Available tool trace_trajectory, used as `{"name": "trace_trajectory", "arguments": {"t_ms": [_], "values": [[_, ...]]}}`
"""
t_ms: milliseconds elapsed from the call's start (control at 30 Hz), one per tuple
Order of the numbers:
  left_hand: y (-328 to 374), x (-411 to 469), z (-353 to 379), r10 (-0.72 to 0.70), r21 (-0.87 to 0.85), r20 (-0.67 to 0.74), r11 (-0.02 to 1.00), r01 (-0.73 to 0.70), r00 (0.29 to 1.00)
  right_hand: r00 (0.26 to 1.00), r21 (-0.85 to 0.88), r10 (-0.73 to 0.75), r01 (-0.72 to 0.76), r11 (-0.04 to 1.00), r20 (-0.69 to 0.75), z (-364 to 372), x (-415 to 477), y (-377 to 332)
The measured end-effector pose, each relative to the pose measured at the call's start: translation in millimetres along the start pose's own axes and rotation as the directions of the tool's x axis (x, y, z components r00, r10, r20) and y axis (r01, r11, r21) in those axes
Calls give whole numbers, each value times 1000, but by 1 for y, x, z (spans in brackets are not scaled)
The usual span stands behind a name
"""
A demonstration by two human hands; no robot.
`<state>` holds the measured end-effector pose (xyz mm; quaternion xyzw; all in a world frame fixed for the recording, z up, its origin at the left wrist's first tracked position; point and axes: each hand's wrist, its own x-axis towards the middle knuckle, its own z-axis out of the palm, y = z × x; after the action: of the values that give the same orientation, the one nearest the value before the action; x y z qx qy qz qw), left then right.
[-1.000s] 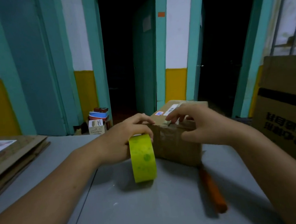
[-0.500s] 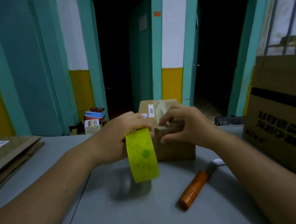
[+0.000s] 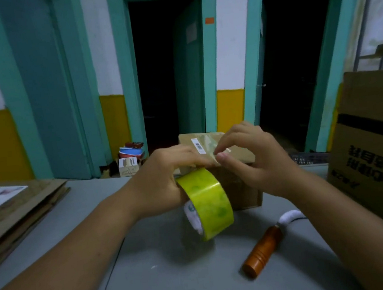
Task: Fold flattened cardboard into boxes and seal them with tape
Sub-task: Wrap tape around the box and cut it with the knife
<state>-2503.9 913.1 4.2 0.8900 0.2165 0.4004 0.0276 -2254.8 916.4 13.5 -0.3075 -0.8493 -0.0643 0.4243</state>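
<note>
Small cardboard box stands mid-table, on the far side of both hands and touching them. Left hand grips the yellow tape roll, held on edge against the box's near face. Right hand, fingers curled, pinches the tape strip at the box's top near edge. Orange-handled tool lies near right.

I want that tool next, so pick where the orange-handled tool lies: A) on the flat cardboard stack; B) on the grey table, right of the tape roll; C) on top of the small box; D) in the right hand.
B: the orange-handled tool lies on the grey table, right of the tape roll.
</note>
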Motion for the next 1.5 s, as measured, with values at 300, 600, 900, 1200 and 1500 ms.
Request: {"name": "trace_trajectory", "arguments": {"t_ms": [300,600,900,1200,1500], "values": [[21,-1,-7,-308,-337,-1,896,290,951,990,269,2,-40,962,142,-1,4,-33],[21,1,-16,-387,-143,-44,915,378,921,953,288,-14,-77,954,301,7,2,-36],[12,7,-21,-542,-62,-16,839,541,840,976,230,-7,-44,972,216,9,-1,-32],[14,8,-30,-486,-184,-76,865,467,871,997,338,-66,72,938,-29,4,0,-37],[18,11,-24,-543,-635,-114,684,360,832,969,490,48,80,868,-243,-1,0,-30]]}}
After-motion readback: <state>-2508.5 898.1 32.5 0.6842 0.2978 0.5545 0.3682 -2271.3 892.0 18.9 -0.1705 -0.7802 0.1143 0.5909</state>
